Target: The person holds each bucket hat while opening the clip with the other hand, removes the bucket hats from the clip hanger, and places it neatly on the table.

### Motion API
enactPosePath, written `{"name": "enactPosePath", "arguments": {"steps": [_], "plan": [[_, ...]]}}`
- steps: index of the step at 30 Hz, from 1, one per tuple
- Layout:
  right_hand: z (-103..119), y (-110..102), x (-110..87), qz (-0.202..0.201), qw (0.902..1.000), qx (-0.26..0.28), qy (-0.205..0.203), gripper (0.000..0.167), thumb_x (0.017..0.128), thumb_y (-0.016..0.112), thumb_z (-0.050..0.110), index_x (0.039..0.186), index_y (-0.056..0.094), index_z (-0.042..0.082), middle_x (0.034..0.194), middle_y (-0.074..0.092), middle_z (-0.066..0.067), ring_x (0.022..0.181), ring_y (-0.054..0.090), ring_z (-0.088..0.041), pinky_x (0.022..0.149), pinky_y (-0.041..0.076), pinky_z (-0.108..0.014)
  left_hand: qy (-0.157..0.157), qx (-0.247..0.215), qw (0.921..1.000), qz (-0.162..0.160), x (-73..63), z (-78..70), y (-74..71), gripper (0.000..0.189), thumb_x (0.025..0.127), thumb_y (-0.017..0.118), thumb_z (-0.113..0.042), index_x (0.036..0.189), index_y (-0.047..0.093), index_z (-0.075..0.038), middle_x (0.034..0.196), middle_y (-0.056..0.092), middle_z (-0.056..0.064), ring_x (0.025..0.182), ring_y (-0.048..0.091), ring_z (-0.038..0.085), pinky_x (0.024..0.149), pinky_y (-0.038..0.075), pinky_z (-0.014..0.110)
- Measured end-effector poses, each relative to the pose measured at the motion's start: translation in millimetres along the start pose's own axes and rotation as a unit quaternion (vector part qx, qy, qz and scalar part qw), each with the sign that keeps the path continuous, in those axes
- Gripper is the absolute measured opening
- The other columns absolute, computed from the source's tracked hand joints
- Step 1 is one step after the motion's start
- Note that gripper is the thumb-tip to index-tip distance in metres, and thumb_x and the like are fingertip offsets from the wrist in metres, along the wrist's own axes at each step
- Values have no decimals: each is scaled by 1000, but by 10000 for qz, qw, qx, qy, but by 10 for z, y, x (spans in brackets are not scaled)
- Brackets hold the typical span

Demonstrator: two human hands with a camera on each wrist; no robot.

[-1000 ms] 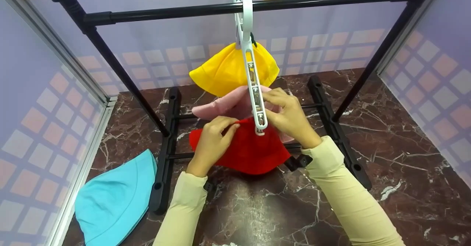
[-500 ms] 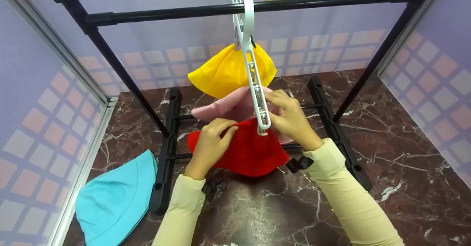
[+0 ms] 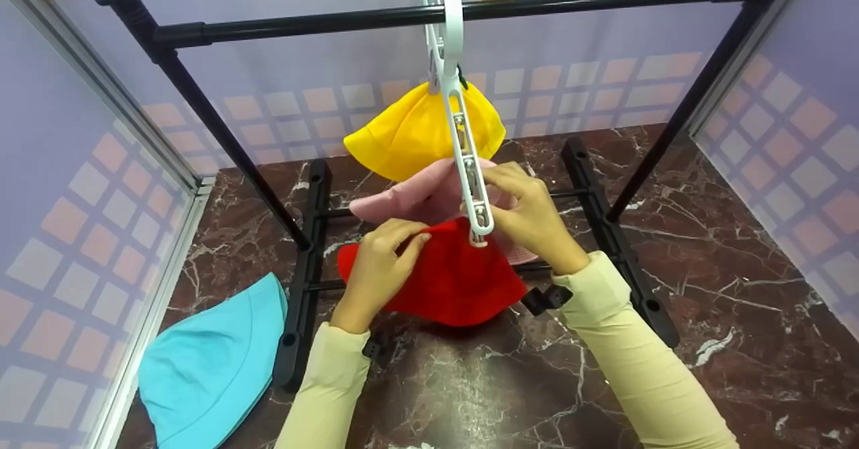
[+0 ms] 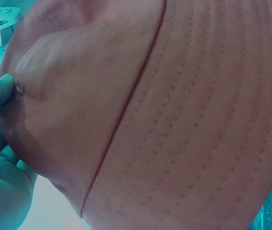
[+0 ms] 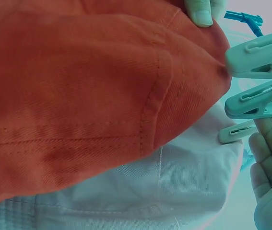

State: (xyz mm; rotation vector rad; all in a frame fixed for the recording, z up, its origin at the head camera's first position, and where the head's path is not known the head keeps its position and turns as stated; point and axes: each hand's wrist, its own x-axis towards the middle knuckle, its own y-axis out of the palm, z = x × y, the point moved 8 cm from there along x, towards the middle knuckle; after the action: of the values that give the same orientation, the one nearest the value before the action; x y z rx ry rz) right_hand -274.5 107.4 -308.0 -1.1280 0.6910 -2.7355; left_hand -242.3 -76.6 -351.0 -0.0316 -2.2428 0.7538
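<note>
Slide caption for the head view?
Left hand pinching a red hat, right hand at a white hanger, pink hat and yellow hat behind.

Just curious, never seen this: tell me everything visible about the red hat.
The red hat looks like soft woven cloth, with crown seams and a row-stitched brim. It is crown up, brim lowest, below the white hanger, in front of the pink hat. The left hand pinches its crown; a pale clip meets the crown's edge, its grip unclear.

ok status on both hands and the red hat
Left hand pinching red hat at crown. Right hand at the clips, grip partly hidden. One clip meets hat's edge. Pink hat close behind, nothing visibly blocking.
</note>
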Motion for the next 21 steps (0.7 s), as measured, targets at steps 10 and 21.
{"name": "enactPosePath", "arguments": {"steps": [10,21], "plan": [[16,-9,-4,-21,9999,96,-46,48,70,84,5,116,68,-2,115,69,-16,104,59,-25,95,45,-28,-20,73,10000,25,-39,-8,-36,12,89,68,-12,95,73,-2,91,72,8,87,66,19,84,54,32],[26,-22,-2,33,9997,233,-75,54,69,85,5,119,67,0,111,70,-13,96,55,-16,80,42,-24,-49,94,9999,24,-88,16,-81,12,89,68,-11,94,73,-2,90,72,8,86,67,20,84,54,32]]}}
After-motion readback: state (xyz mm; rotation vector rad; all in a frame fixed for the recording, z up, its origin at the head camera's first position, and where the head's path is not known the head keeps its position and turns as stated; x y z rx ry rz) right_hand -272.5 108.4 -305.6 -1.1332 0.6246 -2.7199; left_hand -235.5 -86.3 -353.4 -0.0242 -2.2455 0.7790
